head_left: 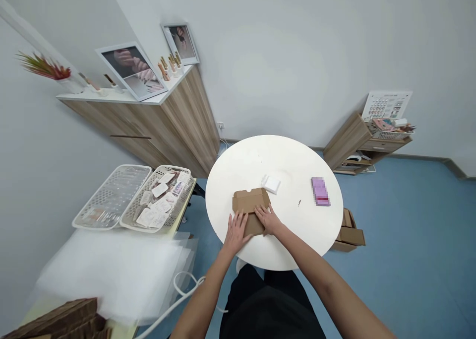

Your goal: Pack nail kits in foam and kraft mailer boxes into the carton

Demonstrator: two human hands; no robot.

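1 brown cardboard box (250,201) lies opened on the white table (297,163); left hand (235,233) laid on the box's left side, fingers apart; right hand (269,221) on its right, fingers apart; 1 white packet (271,184) beyond.

The left hand (235,234) and right hand (268,221) cover parts of the flat-lying brown cardboard box (251,200) — what lies beneath them is hidden. Coarse blocks blur the purple rectangular item (320,192), leaving its markings unreadable. The round white table (297,160) hides part of the brown cardboard cartons (351,236). Print on the white rectangular board (386,105) is too small to read — and the picture's edge cuts off the brown corrugated cardboard (70,319).
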